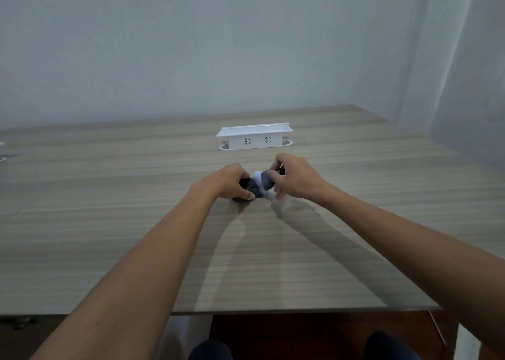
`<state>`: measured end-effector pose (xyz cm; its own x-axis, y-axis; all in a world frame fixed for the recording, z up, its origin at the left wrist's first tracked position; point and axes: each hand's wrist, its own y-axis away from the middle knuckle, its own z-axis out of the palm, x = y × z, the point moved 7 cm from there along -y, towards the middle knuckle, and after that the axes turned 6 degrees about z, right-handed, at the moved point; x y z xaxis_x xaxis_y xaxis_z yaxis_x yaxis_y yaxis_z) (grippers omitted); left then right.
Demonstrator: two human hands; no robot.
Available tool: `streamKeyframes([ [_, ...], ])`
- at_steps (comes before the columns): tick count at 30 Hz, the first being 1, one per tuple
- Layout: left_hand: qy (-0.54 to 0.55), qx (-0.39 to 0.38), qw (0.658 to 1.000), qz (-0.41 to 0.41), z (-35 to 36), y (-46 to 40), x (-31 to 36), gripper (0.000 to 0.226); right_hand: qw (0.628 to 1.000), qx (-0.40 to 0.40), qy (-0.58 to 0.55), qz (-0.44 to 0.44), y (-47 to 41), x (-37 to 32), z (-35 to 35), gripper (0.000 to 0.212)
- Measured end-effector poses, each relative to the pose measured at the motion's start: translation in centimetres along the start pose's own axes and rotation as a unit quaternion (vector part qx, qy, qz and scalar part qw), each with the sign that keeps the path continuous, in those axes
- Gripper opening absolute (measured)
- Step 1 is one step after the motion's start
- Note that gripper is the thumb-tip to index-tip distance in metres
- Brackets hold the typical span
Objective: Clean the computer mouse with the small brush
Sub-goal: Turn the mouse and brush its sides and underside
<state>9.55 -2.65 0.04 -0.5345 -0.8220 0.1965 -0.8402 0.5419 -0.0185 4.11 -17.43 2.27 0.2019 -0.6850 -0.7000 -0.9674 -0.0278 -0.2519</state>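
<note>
A dark computer mouse [249, 187] rests on the wooden table [109, 223], mostly covered by my left hand [231, 180], which grips it from the left. My right hand [293, 177] is closed on a small brush [263, 182] with a dark body and whitish bristles. The brush head lies against the right side of the mouse. Motion blur hides the brush's exact shape and its handle.
A white raised socket box [255, 136] stands on the table just behind my hands. Small objects [2, 157] lie at the far left edge. A grey wall runs behind the table. The table's front edge [300, 310] is close to me.
</note>
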Motion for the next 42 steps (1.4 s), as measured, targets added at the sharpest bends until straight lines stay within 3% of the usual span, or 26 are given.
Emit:
streamKeyframes([
  [3, 0.004, 0.011, 1.0, 0.004, -0.1, 0.1, 0.2, 0.037, 1.0, -0.02, 0.015, -0.009, -0.1, -0.3, 0.4, 0.01],
  [8, 0.009, 0.011, 1.0, -0.01, 0.1, 0.0, -0.1, 0.039, 0.994, 0.016, 0.105, -0.009, -0.5, 0.1, -0.3, 0.01],
  [13, 0.032, 0.012, 0.999, -0.002, 0.0, 0.1, -0.1, 0.033, 0.997, -0.001, 0.073, -0.032, 0.0, -0.7, 0.7, 0.009],
  [18, 0.037, 0.02, 0.999, -0.007, 0.1, 0.0, -0.3, 0.024, 0.991, 0.015, 0.129, -0.01, -0.5, 0.3, 0.0, 0.011],
  [24, 0.045, 0.022, 0.999, -0.004, 0.2, -0.1, -0.4, 0.03, 0.997, -0.009, 0.071, -0.036, 0.2, -0.6, 1.0, 0.01],
  [30, 0.035, 0.032, 0.999, -0.008, 0.1, 0.0, -0.3, 0.032, 0.991, 0.013, 0.132, -0.009, -0.5, 0.1, 0.1, 0.011],
  [37, 0.031, 0.025, 0.999, -0.004, 0.1, -0.2, -0.3, 0.032, 0.998, -0.004, 0.067, -0.021, -0.6, -0.3, 0.8, 0.008],
  [42, 0.011, 0.026, 1.0, -0.005, 0.0, 0.0, -0.1, 0.037, 0.996, 0.0, 0.094, -0.002, -0.8, 0.5, -0.2, 0.009],
])
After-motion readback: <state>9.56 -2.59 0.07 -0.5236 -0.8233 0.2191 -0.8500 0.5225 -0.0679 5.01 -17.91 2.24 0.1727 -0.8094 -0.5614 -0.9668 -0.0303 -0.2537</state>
